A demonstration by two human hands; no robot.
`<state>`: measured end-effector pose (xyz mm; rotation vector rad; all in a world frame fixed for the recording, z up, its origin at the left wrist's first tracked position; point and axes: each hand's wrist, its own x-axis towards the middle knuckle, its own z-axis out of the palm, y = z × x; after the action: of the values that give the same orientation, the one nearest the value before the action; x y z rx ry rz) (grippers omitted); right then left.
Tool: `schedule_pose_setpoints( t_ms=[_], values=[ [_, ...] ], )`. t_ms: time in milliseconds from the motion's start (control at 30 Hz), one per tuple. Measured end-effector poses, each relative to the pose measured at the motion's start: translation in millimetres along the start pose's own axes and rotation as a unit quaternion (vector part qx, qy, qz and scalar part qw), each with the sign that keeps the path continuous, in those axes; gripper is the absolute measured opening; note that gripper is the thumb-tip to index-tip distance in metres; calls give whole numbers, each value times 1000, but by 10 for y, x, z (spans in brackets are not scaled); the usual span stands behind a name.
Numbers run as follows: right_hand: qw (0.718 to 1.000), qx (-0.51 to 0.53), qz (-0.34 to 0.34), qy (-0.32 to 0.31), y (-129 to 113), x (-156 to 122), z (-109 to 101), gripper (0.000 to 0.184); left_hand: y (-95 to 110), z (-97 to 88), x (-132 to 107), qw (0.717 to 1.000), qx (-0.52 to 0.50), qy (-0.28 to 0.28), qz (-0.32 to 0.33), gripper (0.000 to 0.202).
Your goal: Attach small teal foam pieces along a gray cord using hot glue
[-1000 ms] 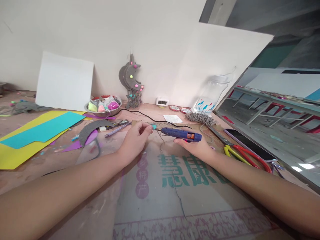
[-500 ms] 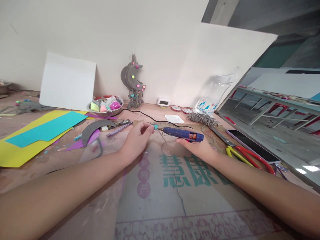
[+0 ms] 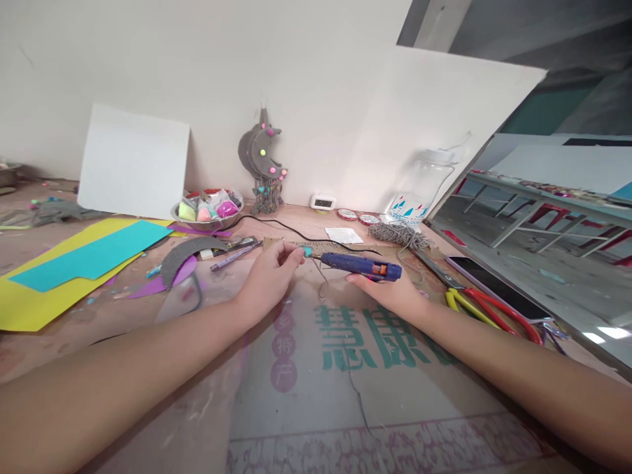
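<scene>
My right hand [image 3: 390,291] is wrapped around a blue glue gun [image 3: 359,264] with an orange trigger, its nozzle pointing left. My left hand [image 3: 270,273] pinches a small teal piece [image 3: 307,251] right at the nozzle tip, over a strip of brown cardboard [image 3: 340,248]. A thin grey string [image 3: 323,276] trails down from the piece onto the printed sheet [image 3: 365,355] under my forearms. The gun's black cord [image 3: 289,229] runs back towards the wall.
Yellow and teal paper sheets [image 3: 74,263] lie at left, a metal bowl of coloured clay [image 3: 207,210] behind. A grey moon ornament [image 3: 264,164] leans on the wall. Grey yarn [image 3: 397,234], a phone [image 3: 498,286], red and yellow pliers [image 3: 494,309] and a plastic jar [image 3: 419,187] sit at right.
Almost nothing moved; both hands stay together at the teal piece, and the view has shifted very slightly.
</scene>
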<state>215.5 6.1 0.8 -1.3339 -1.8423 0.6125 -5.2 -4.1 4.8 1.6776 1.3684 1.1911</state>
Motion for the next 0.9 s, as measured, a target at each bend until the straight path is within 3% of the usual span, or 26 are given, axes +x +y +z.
schedule_pose_setpoints(
  t_ms=[900],
  values=[
    [1000, 5, -22, -14, 81, 7, -6, 30, -16, -4, 3, 1000, -17, -7, -5, 23]
  ],
)
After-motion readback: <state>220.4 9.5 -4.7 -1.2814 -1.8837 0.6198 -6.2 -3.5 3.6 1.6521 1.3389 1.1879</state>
